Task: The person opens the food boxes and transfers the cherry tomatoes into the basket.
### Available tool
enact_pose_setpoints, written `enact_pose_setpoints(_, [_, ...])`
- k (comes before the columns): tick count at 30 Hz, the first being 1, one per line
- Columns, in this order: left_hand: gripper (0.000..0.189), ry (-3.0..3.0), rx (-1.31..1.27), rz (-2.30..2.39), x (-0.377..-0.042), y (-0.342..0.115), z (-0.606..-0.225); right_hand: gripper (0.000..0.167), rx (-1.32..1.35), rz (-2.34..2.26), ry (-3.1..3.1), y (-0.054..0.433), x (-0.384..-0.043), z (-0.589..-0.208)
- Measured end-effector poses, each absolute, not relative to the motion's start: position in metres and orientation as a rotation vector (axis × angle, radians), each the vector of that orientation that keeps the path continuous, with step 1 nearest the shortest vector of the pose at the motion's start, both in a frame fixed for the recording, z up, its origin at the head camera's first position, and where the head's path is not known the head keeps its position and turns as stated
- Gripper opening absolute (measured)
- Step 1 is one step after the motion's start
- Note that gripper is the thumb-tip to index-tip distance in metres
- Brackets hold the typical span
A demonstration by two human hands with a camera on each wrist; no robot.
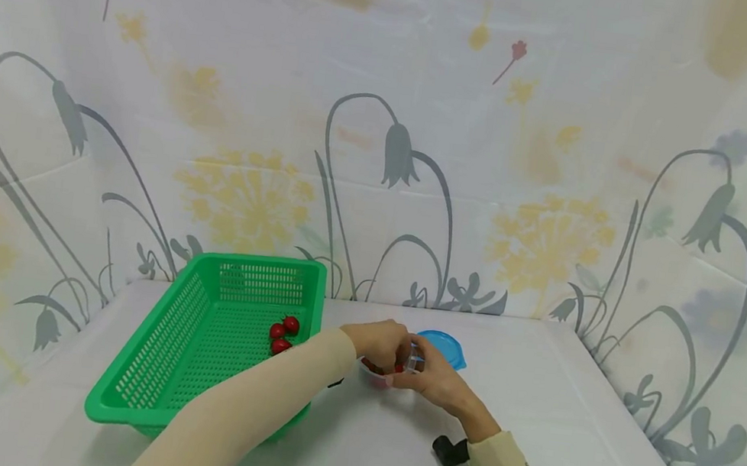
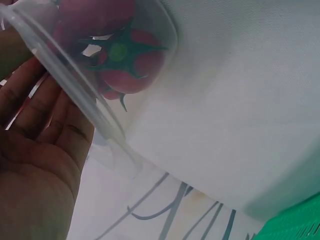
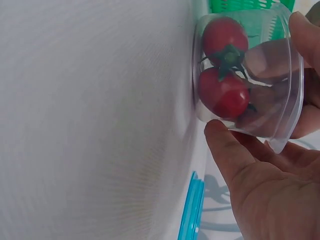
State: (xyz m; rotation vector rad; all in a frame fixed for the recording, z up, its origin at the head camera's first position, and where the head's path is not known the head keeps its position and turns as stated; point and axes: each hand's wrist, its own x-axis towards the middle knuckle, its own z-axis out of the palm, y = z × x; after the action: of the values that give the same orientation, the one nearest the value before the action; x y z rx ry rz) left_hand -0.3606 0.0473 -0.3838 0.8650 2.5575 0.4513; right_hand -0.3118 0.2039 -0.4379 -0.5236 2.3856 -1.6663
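A clear plastic container [image 1: 372, 377] stands on the white cloth, holding red tomatoes with green stems. Two of them, an upper tomato [image 3: 225, 37] and a lower tomato [image 3: 223, 95], show through its side in the right wrist view. My left hand [image 1: 380, 341] reaches over the rim from above, its fingers down inside; in the left wrist view the palm [image 2: 37, 180] faces the camera. I cannot tell whether those fingertips pinch a tomato. My right hand [image 1: 434, 378] grips the container's right side, with the thumb [image 3: 227, 150] against the lower wall.
To the left stands a large green basket [image 1: 215, 346] with several more tomatoes [image 1: 280, 346] by its right wall. A blue lid [image 1: 441, 346] lies on the cloth just beyond my right hand. Behind the table hangs a flower-printed curtain [image 1: 393, 58].
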Motion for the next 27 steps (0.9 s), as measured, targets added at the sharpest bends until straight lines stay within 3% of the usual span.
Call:
enact_pose_setpoints(6, [0.023, 2.587, 0.863, 0.409, -0.362, 0.049, -0.386, 0.083, -0.522, -1.673, 2.374, 0.204, -0.313, -0.438])
enact_pose_setpoints(16, [0.012, 2.622, 0.838, 0.304, -0.357, 0.053, -0.386, 0.089, -0.497, -1.668, 2.396, 0.204, -0.313, -0.439])
enact_pose_setpoints(27, [0.018, 2.561, 0.952, 0.436, -0.365, 0.043, -0.378, 0.083, -0.471, -1.647, 2.419, 0.201, -0.308, -0.431])
